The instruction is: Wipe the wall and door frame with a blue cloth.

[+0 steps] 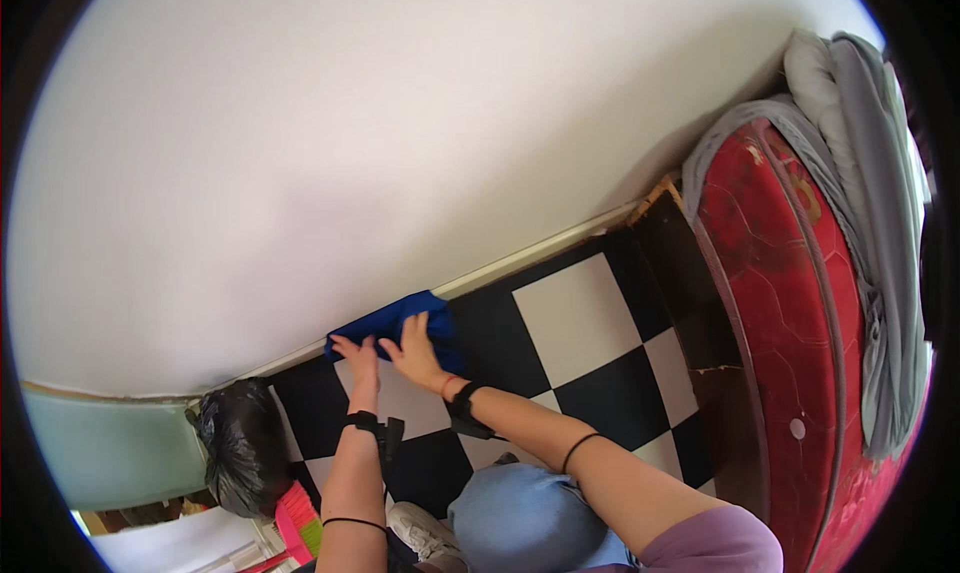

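A blue cloth (397, 314), possibly a bag or garment, is low against the white wall, where the baseboard meets the checkered floor. My left hand (358, 361) is at its left end, fingers apart and slightly blurred. Just to the right, my right hand (414, 354) is over the cloth's front with its fingers spread. Neither hand visibly grips the fabric, though the exact contact under the fingertips cannot be made out. Both wrists carry black straps with small devices.
A tied black plastic bag (241, 445) sits by the wall at left, with a pink and green broom (300, 517) beside it. On the right stands a bed with a dark wooden frame (686, 288), a red mattress (780, 348) and grey bedding (885, 273).
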Available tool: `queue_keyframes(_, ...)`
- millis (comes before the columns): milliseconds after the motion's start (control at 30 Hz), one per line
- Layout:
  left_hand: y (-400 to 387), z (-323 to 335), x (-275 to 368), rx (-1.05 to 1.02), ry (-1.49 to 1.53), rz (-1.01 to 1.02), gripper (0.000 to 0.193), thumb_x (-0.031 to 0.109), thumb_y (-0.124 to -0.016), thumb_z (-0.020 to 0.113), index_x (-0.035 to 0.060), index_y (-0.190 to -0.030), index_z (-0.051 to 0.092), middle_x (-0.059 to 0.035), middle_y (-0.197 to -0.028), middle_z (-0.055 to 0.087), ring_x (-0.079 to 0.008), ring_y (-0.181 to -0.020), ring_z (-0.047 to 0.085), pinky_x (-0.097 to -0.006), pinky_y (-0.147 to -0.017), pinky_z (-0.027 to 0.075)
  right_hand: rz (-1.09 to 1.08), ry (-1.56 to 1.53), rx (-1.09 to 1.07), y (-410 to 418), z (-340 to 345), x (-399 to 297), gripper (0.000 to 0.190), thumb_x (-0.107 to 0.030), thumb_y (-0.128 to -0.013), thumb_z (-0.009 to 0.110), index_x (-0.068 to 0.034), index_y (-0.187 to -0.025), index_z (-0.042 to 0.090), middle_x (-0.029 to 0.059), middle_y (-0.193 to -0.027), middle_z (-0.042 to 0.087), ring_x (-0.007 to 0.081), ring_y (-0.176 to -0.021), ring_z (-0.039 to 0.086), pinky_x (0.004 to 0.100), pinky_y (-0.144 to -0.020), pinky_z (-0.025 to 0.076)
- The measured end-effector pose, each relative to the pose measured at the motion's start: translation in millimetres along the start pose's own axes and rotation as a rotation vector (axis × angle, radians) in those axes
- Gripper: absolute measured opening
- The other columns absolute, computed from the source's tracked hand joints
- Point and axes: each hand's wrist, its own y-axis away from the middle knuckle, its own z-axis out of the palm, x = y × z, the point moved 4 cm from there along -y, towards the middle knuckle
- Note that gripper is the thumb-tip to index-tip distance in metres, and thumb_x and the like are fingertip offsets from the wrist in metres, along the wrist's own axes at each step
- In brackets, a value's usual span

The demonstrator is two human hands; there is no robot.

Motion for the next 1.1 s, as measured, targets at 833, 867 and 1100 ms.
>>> queue_keyframes(833, 99.5, -241.2, 422.6, 0.477, 0.323, 1.340, 0.065, 0.026, -0.093, 0.050, 0.0029, -0.147, 0.023, -0.0298, -0.146, 0.026, -0.0518, -0.135, 0.017, -0.0602, -0.109, 0.007, -0.683, -0.313, 0.289, -34.4, -236.6, -375.1, 0.055, -0.027, -0.095, 0.056, 0.006, -0.135, 0.038, 0.0135, -0.126, 0.051, 0.0217, -0.115, 0.049, 0.0338, -0.096, 0.040)
queue_keyframes(867, 95.0, -257.2, 437.3, 0.563, 0.228, 1.455, 0.061, 0.025, -0.092, 0.051, 0.0039, -0.145, 0.031, -0.0310, -0.142, 0.032, -0.0544, -0.132, 0.022, -0.0621, -0.108, 0.011, -0.780, -0.180, 0.331, -41.6, -235.0, -382.4, 0.052, -0.025, -0.094, 0.057, 0.005, -0.132, 0.040, 0.0147, -0.125, 0.052, 0.0245, -0.115, 0.050, 0.0356, -0.097, 0.040)
queue_keyframes(1100, 63.8, -207.9, 396.8, 0.845, -0.278, 1.283, 0.053, 0.051, -0.080, 0.061, 0.0343, -0.130, 0.055, -0.0220, -0.106, 0.054, -0.0489, -0.098, 0.049, -0.0703, -0.090, 0.028, -1.140, 0.840, 0.646, -84.9, -187.7, -307.6, 0.028, -0.041, -0.075, 0.073, -0.018, -0.090, 0.068, 0.0099, -0.101, 0.059, 0.0308, -0.097, 0.054, 0.0437, -0.088, 0.038)
